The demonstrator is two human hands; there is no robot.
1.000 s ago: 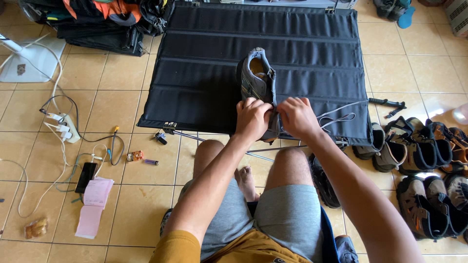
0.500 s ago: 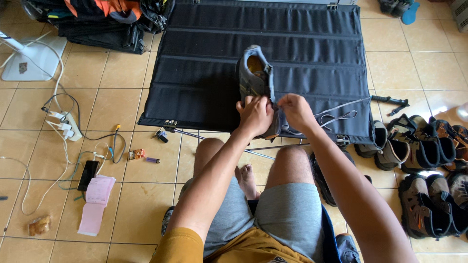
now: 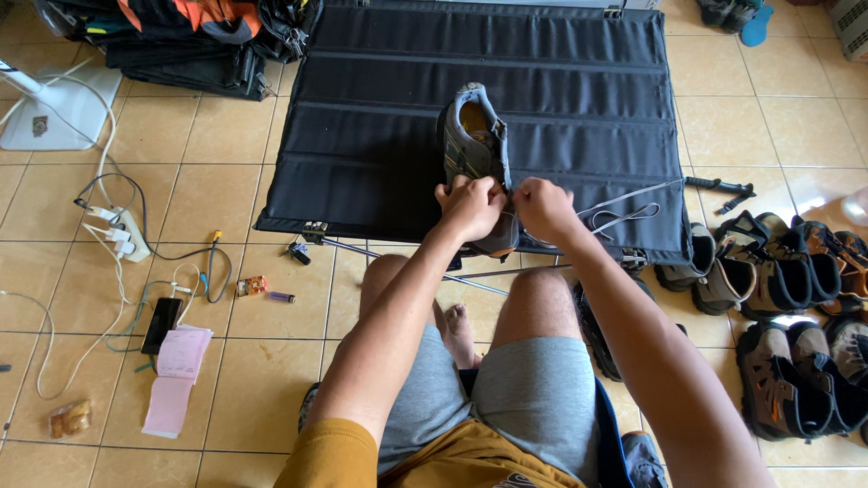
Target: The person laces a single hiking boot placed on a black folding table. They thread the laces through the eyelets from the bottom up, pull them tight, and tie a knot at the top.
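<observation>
Gripping the grey shoe (image 3: 475, 145), left hand (image 3: 470, 206) is clamping its near end. Right hand (image 3: 542, 208), just beside, is pinching the grey lace (image 3: 624, 215) on the black tabletop (image 3: 362, 136).

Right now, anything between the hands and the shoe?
Nothing visible. Left hand and right hand are already on the grey shoe on the black folding table, at its near end; loose lace trails right, clear of both.

One camera only, on the person's head, tipped steeply down past the lap and knees. It faces forward toward twelve o'clock, over the low black table (image 3: 380, 117). Both hands sit close, mid-frame. The tiled floor (image 3: 262, 361) spreads toward nine, and shoes (image 3: 778, 280) line up at three to four o'clock.
</observation>
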